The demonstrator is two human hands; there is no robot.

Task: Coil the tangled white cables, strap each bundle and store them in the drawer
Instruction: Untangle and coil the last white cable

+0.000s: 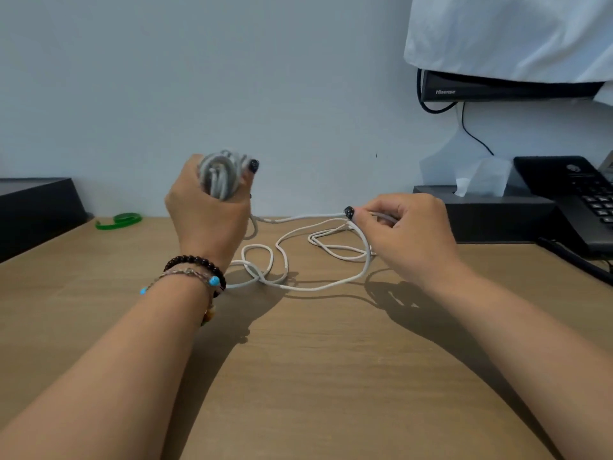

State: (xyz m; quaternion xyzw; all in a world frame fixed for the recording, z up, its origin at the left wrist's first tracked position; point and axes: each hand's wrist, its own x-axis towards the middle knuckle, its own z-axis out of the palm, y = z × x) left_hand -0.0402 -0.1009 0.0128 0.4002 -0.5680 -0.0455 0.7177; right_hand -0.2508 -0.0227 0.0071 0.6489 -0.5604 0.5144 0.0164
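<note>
One taut cable run (298,218) spans horizontally, mid-frame, from left hand (207,207), clutching the coil (220,175), to right hand (403,232), pinching it; slack loops (292,260) lie lower-centre.

hotel room | desk phone (578,197) | tissue box (491,210) | covered TV (504,84)

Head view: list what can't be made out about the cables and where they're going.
- Coil in the left hand: blurred, loop count unreadable.
- Cable inside the right hand: fingers hide its end.
- Loose cable on the desk: one or several, unclear.
- Drawer: not in view.
</note>
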